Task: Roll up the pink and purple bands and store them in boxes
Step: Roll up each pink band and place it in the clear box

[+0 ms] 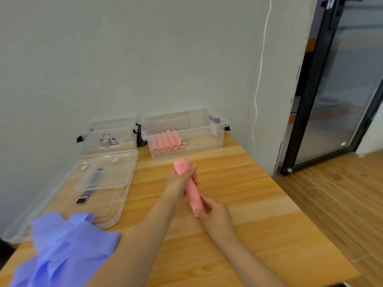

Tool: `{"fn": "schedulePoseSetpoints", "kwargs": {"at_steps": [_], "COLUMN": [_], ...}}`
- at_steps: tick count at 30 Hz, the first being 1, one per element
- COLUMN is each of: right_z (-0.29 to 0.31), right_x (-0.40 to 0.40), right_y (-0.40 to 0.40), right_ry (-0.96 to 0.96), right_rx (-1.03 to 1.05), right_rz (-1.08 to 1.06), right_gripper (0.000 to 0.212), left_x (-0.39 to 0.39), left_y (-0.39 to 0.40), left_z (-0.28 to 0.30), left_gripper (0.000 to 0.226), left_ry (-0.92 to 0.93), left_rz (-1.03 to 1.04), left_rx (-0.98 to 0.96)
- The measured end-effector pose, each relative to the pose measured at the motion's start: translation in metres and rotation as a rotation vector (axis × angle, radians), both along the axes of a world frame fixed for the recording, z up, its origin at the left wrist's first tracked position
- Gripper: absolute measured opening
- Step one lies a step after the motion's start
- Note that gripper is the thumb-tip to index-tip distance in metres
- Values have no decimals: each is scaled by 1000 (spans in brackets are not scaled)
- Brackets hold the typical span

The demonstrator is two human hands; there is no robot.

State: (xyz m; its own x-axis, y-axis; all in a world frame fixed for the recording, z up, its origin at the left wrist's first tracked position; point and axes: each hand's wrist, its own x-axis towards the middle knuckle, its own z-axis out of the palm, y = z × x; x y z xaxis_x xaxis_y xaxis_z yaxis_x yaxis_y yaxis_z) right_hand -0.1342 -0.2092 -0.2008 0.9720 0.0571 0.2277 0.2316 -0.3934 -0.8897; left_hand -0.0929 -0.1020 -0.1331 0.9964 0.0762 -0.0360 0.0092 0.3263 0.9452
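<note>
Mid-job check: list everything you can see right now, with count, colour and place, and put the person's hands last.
Held pink roll: one, pink, above the table centre, gripped by both hands.
Stored pink rolls: about five, pink, side by side at the left of the right box.
Right box: one, clear, back of the table by the wall.
Left box: one, clear, back left; no bands visible inside.
Lids: apparently two, clear, stacked at the table's left.
Purple bands: a loose pile, purple, near left corner, unrolled.
Table: one, light wood.
Cable: one, white, hanging down the wall.
Glass door: one, black frame, far right.
Left hand: grips the roll's far end.
Right hand: grips the roll's near end.
</note>
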Motion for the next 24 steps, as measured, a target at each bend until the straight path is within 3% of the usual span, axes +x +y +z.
{"fn": "schedulePoseSetpoints", "kwargs": {"at_steps": [8, 13, 18, 20, 24], "right_z": [2, 11, 10, 11, 32], "right_x": [-3, -8, -22, -25, -15], "right_y": [5, 1, 6, 3, -3], "right_ry": [-70, -130, -218, -126, 348], "right_rx": [-220, 40, 30, 173, 840], "right_rz": [-5, -189, -101, -34, 167], "right_gripper": [35, 40, 41, 34, 22], "left_x": [-2, 1, 0, -3, -11], "left_y": [-8, -3, 3, 6, 12], "left_z": [-4, 10, 15, 15, 21], "left_gripper": [25, 18, 18, 17, 12], "left_ry": [43, -9, -25, -36, -49], "left_rz": [-16, -28, -40, -51, -132], "left_rx": [105, -157, -210, -195, -255]}}
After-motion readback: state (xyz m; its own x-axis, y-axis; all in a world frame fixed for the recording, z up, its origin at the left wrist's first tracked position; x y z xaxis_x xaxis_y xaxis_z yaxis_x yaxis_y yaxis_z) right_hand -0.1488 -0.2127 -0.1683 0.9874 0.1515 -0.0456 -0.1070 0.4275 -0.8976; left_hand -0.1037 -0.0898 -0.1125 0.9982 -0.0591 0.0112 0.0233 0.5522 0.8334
